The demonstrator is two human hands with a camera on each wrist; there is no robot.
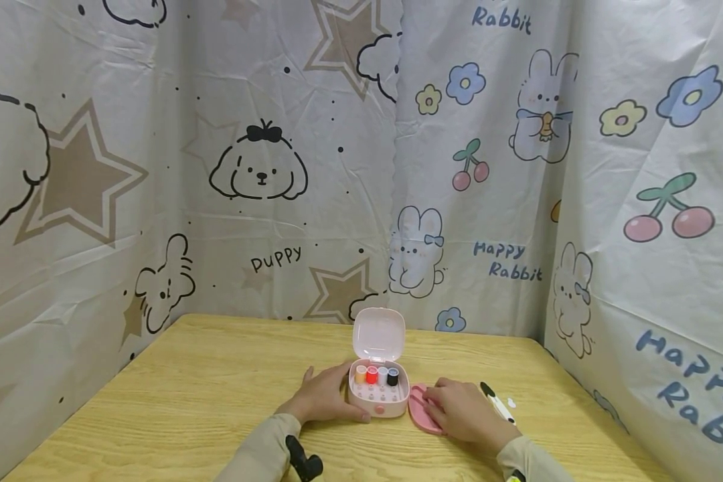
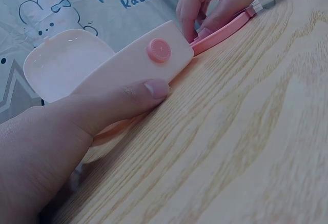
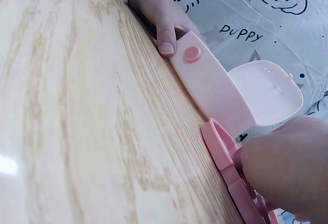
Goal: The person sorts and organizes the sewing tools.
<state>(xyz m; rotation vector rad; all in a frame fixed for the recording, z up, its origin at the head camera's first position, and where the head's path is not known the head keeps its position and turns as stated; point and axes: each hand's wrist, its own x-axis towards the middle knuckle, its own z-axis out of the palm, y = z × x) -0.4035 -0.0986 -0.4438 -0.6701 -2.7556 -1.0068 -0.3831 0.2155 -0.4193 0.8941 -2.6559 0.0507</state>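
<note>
A pale pink sewing box stands on the table with its lid raised. Several thread spools in orange, red, white and black sit in a row at its back, behind rows of small pegs. My left hand grips the box's left side, its thumb along the front near the round pink button. Just right of the box lies a darker pink tray with raised walls. My right hand is over it, thumb and fingers bent down and pinching at the tray; the fingertips are partly hidden.
Beyond my right hand lies a black-and-white slim tool, with a small white piece beside it. The wood-grain table meets printed curtains at the back and sides.
</note>
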